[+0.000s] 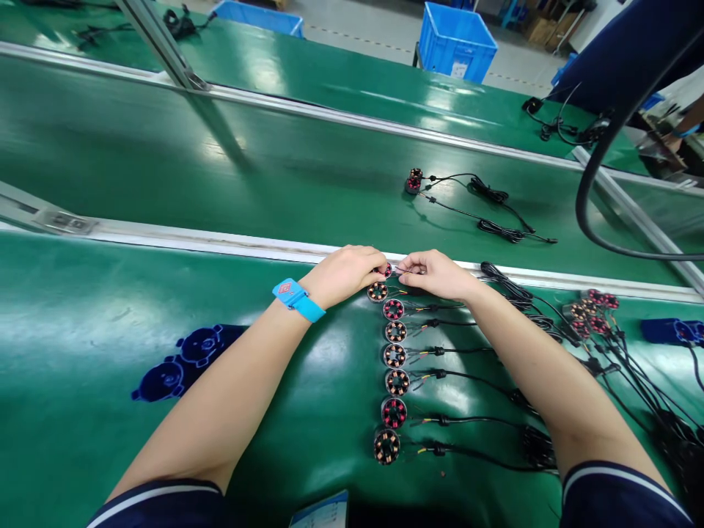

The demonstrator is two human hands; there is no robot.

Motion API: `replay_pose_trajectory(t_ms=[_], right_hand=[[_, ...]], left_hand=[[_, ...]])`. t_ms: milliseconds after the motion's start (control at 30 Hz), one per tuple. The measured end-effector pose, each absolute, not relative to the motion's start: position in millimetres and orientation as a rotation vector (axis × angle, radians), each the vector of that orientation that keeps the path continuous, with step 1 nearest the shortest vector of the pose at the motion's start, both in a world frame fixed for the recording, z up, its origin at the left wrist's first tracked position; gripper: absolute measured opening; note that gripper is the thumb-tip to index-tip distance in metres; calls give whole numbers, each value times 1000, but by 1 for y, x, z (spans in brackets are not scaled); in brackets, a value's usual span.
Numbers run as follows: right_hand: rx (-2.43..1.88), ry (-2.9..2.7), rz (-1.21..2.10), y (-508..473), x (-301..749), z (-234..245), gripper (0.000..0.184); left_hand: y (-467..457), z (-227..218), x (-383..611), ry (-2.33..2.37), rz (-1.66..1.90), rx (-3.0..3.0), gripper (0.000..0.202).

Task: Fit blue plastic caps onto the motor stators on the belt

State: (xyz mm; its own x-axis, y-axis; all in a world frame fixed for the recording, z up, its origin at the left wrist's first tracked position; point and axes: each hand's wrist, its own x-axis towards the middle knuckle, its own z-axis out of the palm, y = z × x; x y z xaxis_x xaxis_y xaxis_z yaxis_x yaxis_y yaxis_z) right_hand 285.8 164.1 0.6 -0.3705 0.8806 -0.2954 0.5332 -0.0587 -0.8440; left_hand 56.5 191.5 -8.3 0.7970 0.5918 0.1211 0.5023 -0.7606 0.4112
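Observation:
My left hand (352, 270), a blue strap on its wrist, closes its fingers on a small motor stator (388, 270) with red windings at the far end of a column. My right hand (432, 274) pinches thin wires (398, 270) just right of that stator. Directly below, a copper-wound stator (378, 292) lies on the green mat. Several more stators run down toward me, a red one (394, 413) and a copper one (386, 446) nearest. Each has thin coloured wires and a black cable (478, 420) leading right, partly under my right forearm.
A metal rail (247, 246) crosses just beyond my hands. Past it lie two stators (414, 181) with coiled cables. Dark blue bear-shaped parts (165, 378) sit at left. A stator cluster (588, 315) and tangled cables lie at right. A blue crate (459, 44) stands beyond the bench.

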Motion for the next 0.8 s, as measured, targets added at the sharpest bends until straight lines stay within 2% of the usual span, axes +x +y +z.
replay_pose_trajectory(t_ms=[133, 367, 567, 667, 800], right_hand=[[-1534, -1596, 1561, 165, 280, 1, 28], [-1594, -1350, 1651, 168, 271, 7, 17], [-1565, -1534, 1627, 164, 279, 7, 39], [-1497, -1714, 1407, 171, 302, 12, 37], [-1712, -1795, 705, 200, 345, 18, 32]], left_hand=[[190, -6, 58, 837, 324, 2633, 11], [186, 0, 57, 841, 273, 2674, 14], [181, 5, 55, 847, 254, 2663, 26], [179, 8, 51, 829, 273, 2603, 25], [178, 10, 48, 846, 244, 2558, 20]])
